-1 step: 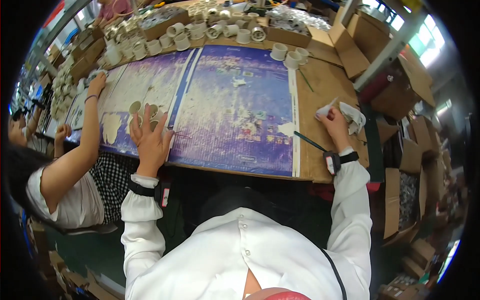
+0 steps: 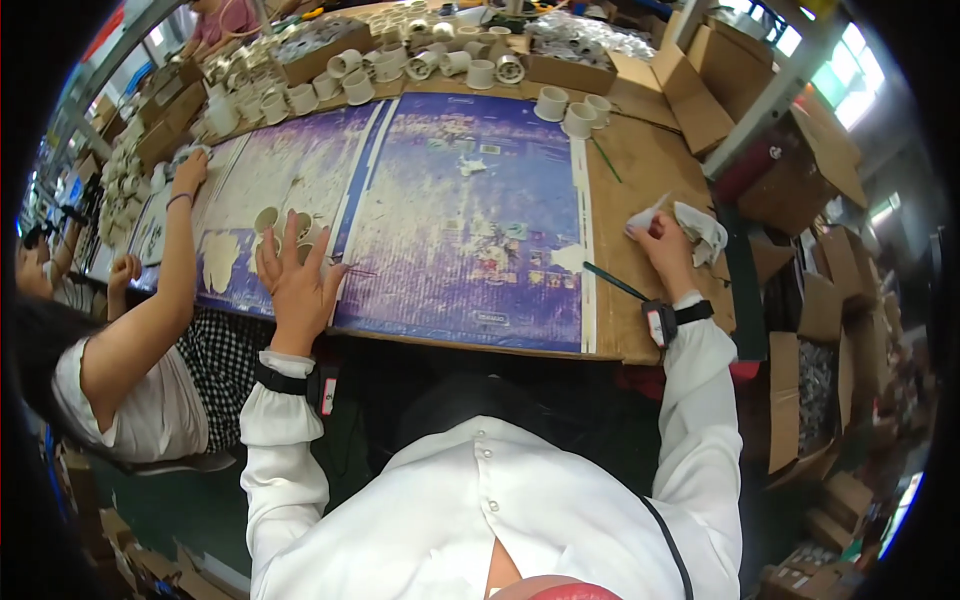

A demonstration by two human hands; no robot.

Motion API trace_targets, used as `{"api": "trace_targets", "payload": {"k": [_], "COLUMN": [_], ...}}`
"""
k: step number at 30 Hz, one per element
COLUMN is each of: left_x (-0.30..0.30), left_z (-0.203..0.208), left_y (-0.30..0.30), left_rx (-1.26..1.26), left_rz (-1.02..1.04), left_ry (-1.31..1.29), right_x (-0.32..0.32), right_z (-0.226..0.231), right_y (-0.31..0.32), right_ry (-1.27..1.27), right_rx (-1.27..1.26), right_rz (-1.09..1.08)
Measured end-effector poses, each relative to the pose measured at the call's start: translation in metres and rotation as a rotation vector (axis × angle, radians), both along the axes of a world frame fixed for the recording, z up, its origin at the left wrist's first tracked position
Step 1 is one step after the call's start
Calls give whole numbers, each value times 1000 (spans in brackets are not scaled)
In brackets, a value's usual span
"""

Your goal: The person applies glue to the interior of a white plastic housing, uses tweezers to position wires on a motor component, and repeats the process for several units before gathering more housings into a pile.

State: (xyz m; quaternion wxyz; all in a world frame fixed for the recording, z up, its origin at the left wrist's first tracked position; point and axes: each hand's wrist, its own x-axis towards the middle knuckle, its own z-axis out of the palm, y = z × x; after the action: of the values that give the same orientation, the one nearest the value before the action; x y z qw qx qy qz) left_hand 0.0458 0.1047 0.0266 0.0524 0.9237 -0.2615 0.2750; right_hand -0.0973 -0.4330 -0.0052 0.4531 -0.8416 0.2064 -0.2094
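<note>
My left hand (image 2: 298, 285) lies with its fingers spread over a small group of cream ring-shaped plastic parts (image 2: 267, 220) near the table's left front. The hand hides much of them. Beside its thumb lies a thin red strand (image 2: 358, 271). On the cardboard at the right, my right hand (image 2: 666, 245) pinches a white cloth (image 2: 643, 217) between thumb and fingers. Against that hand's far side rests another crumpled white cloth (image 2: 703, 233). A dark green stick (image 2: 616, 281) points away from my right wrist toward the middle.
A worn purple-blue cardboard sheet (image 2: 420, 230) covers the table. Several cream rings (image 2: 480, 74) line the back, and three stand at the far right (image 2: 578, 120) near a thin green stick (image 2: 606, 160). At my left, a co-worker's arm (image 2: 165, 285) reaches over the table. Open boxes (image 2: 690, 110) stand back right.
</note>
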Motion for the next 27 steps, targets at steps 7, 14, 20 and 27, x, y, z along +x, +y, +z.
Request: {"api": "trace_targets", "payload": {"k": [7,14,20,27], "left_x": [33,6,-2,8], "left_z": [-6,3,14,-25], "left_y": [-2,-24,-99,-75], "left_rx": [44,-207,-484,-278], "left_rz": [108,-56,-449,-455], "left_ry": [-20,-42,254,406], "right_x": [-1,-45,14,195], "right_z": [3,63,125,91], "right_y": [1,60,191,116], "right_ry": [38,-201,-326,-211], "right_rx": [-76,-402,-217,-420], "right_rz": [-30,-317,254,-21]}}
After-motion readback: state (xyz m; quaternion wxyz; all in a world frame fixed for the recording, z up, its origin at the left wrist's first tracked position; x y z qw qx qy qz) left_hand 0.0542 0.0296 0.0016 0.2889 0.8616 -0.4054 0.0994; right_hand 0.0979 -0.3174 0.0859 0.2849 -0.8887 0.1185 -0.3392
